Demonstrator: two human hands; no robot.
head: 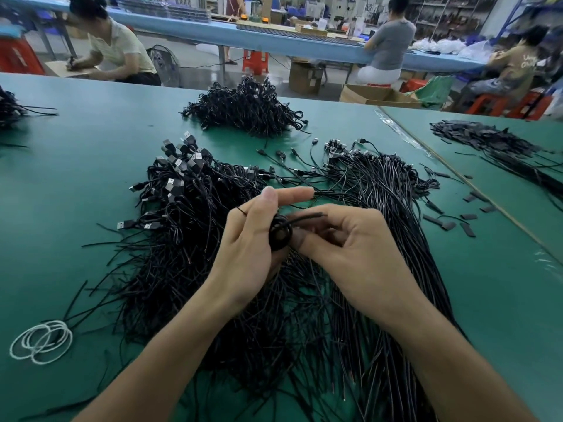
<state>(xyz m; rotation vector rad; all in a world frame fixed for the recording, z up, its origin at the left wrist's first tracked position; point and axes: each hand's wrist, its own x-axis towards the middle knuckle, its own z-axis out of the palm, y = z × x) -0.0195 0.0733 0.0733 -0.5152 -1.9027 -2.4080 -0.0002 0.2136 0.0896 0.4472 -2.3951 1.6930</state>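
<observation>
My left hand (253, 239) grips a small coiled black cable (280, 234) between thumb and fingers, its index finger stretched out to the right. My right hand (344, 242) is curled beside it and pinches the cable's loose end, which sticks out above the coil. Both hands hover over a wide spread of loose black USB cables (189, 214) on the green table (76, 178). Their plugs lie at the far left end, and their bare ends point toward me.
A heap of coiled, bundled cables (246, 108) sits farther back. Several white rubber bands (42, 341) lie at front left. Black ties and small black strips (484, 141) lie on the adjoining table at right. Other people sit at benches behind.
</observation>
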